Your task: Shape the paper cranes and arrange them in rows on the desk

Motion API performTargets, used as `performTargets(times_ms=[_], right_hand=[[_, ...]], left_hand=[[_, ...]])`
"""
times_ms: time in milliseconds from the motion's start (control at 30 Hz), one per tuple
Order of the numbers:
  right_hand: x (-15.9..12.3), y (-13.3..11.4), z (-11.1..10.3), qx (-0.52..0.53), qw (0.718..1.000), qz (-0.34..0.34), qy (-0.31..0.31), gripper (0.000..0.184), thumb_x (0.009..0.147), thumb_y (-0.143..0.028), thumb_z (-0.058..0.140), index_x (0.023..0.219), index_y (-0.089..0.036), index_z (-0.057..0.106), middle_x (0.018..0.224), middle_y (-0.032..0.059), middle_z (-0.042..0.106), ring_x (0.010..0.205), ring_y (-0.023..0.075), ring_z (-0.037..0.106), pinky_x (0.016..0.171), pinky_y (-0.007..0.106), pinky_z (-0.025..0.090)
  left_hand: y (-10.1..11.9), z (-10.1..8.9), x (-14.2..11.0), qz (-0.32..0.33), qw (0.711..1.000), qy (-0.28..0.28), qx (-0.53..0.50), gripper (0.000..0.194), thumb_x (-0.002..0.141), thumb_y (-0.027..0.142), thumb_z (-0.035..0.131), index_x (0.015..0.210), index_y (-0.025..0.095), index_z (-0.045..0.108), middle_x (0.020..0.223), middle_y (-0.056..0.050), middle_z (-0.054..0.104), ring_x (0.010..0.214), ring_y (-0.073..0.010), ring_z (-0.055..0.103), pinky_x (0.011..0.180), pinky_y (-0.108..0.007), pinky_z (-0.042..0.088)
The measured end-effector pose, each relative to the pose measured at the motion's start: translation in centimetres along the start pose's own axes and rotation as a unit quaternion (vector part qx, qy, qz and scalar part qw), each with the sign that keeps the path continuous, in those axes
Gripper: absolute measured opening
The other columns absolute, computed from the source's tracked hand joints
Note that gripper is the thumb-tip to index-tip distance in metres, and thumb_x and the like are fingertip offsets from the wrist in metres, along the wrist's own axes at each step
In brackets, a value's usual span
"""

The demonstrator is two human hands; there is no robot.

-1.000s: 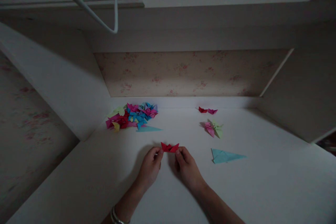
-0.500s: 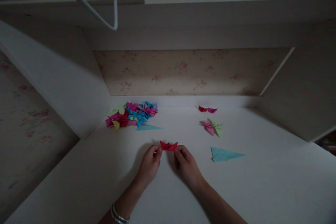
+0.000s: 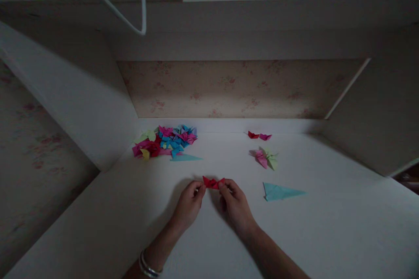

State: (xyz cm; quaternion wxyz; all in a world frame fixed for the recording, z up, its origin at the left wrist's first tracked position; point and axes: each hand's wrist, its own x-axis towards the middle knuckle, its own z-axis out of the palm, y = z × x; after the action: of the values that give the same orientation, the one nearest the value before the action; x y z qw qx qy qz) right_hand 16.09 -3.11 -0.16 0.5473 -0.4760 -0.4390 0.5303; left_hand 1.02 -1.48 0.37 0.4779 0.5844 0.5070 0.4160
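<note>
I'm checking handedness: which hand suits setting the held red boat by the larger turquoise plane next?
Probably the right hand: it holds one end of the red paper boat and sits nearer the larger turquoise plane.

- White tabletop (image 3: 209,235): a heap of colourful folded papers (image 3: 175,141), far left
- Blue paper point (image 3: 185,158) just before it
- Red boat (image 3: 253,135) beside pink boat (image 3: 265,137), far right
- Pink and green folded pieces (image 3: 261,159), nearer
- Blue paper dart (image 3: 279,192), nearest
</note>
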Motion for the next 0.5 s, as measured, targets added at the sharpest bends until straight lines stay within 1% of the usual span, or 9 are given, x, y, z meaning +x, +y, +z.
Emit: performTargets(times_ms=[67, 133, 200, 233, 300, 367, 433, 467, 500], right_hand=[[-0.1, -0.9, -0.5, -0.024, 1.000, -0.013, 0.008, 0.034, 0.084, -0.053, 0.054, 0.084, -0.020, 0.055, 0.048, -0.0080, 0.041, 0.040, 0.0081, 0.035, 0.039, 0.020, 0.026], [0.1, -2.5, -1.7, -0.056, 0.998, -0.026, 0.012, 0.034, 0.085, -0.053, 0.053, 0.084, -0.019, 0.056, 0.047, -0.0069, 0.044, 0.041, 0.0090, 0.039, 0.041, 0.021, 0.030], [1.1, -4.8, -3.7, -0.107, 0.993, -0.041, 0.016, 0.035, 0.084, -0.054, 0.053, 0.084, -0.019, 0.057, 0.048, -0.0047, 0.050, 0.043, 0.0107, 0.045, 0.044, 0.022, 0.035], [1.9, -6.0, -5.0, -0.137, 0.989, -0.050, 0.026, 0.036, 0.083, -0.054, 0.054, 0.083, -0.019, 0.057, 0.049, -0.0035, 0.052, 0.044, 0.0116, 0.048, 0.045, 0.022, 0.037], [4.1, -8.5, -8.4, -0.190, 0.979, -0.056, 0.050, 0.037, 0.080, -0.055, 0.057, 0.085, -0.018, 0.059, 0.056, -0.0001, 0.059, 0.047, 0.0136, 0.054, 0.048, 0.025, 0.043], [6.9, -10.5, -12.4, -0.237, 0.966, -0.065, 0.082, 0.039, 0.076, -0.055, 0.060, 0.089, -0.018, 0.060, 0.072, 0.0049, 0.066, 0.052, 0.0156, 0.060, 0.049, 0.026, 0.047], [9.9, -11.9, -16.8, -0.302, 0.945, -0.050, 0.117, 0.039, 0.073, -0.053, 0.064, 0.090, -0.018, 0.062, 0.085, 0.0091, 0.069, 0.055, 0.0170, 0.063, 0.051, 0.028, 0.050], [11.3, -12.3, -18.9, -0.322, 0.937, -0.038, 0.126, 0.037, 0.073, -0.050, 0.064, 0.090, -0.018, 0.063, 0.088, 0.0109, 0.070, 0.056, 0.0178, 0.065, 0.051, 0.028, 0.050], [12.5, -12.6, -20.8, -0.347, 0.927, -0.032, 0.139, 0.033, 0.073, -0.047, 0.064, 0.087, -0.017, 0.064, 0.084, 0.0121, 0.070, 0.056, 0.0180, 0.065, 0.050, 0.027, 0.049]], left_hand=[[0.0, 0.0, 0.0, -0.013, 1.000, 0.005, 0.003, 0.040, 0.084, 0.053, 0.048, 0.087, 0.014, 0.058, 0.051, 0.007, 0.041, 0.044, -0.0094, 0.037, 0.043, -0.019, 0.028], [0.0, 0.0, 0.0, -0.031, 0.999, 0.010, 0.001, 0.039, 0.083, 0.052, 0.049, 0.086, 0.015, 0.058, 0.052, 0.006, 0.042, 0.044, -0.0092, 0.037, 0.043, -0.019, 0.029], [0.0, 0.0, 0.0, -0.037, 0.999, 0.010, 0.005, 0.036, 0.083, 0.051, 0.049, 0.084, 0.016, 0.058, 0.053, 0.006, 0.043, 0.044, -0.0090, 0.036, 0.044, -0.019, 0.030], [0.0, 0.0, 0.0, -0.036, 0.999, 0.007, 0.011, 0.035, 0.083, 0.050, 0.049, 0.083, 0.016, 0.058, 0.054, 0.006, 0.043, 0.045, -0.0092, 0.037, 0.045, -0.020, 0.030], [0.1, -0.1, 0.0, -0.029, 0.999, -0.005, 0.028, 0.033, 0.084, 0.047, 0.049, 0.081, 0.016, 0.059, 0.056, 0.005, 0.045, 0.048, -0.0101, 0.039, 0.047, -0.020, 0.032], [0.2, -0.2, 0.0, -0.021, 0.998, -0.019, 0.049, 0.031, 0.085, 0.045, 0.048, 0.080, 0.016, 0.060, 0.059, 0.003, 0.048, 0.051, -0.0112, 0.043, 0.049, -0.021, 0.033], [0.5, -0.3, 0.0, -0.019, 0.997, -0.031, 0.067, 0.030, 0.086, 0.042, 0.047, 0.081, 0.016, 0.061, 0.063, 0.002, 0.051, 0.054, -0.0119, 0.045, 0.052, -0.021, 0.035], [0.7, -0.3, 0.0, -0.020, 0.997, -0.036, 0.073, 0.029, 0.086, 0.041, 0.047, 0.080, 0.016, 0.061, 0.065, 0.001, 0.053, 0.055, -0.0119, 0.046, 0.052, -0.021, 0.035], [0.8, -0.3, 0.1, -0.023, 0.996, -0.039, 0.076, 0.029, 0.087, 0.041, 0.046, 0.080, 0.016, 0.060, 0.066, 0.001, 0.054, 0.056, -0.0119, 0.046, 0.053, -0.021, 0.036]])
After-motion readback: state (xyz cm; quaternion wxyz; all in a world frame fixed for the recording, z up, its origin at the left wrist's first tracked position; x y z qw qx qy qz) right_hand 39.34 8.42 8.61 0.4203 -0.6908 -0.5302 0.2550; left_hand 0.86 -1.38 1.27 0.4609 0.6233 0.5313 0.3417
